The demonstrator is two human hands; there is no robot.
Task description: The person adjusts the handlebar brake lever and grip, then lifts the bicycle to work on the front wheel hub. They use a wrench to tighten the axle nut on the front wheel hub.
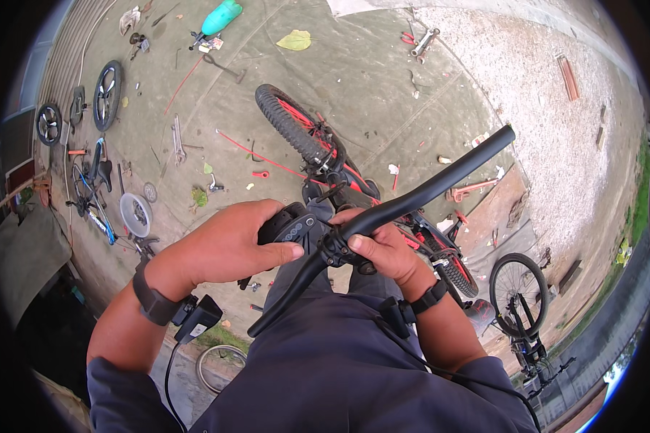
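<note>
Black metal-looking handlebar slants across the person's front, from near left to far right, its middle pinched between the right hand's thumb and fingers. Just left, the left hand clasps a rounded black piece. Beyond them sits a red-rimmed wheel; further left, a white bucket.

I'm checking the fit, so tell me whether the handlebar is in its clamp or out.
In: the handlebar runs through the black clamp by the right hand; tightness unclear.
</note>
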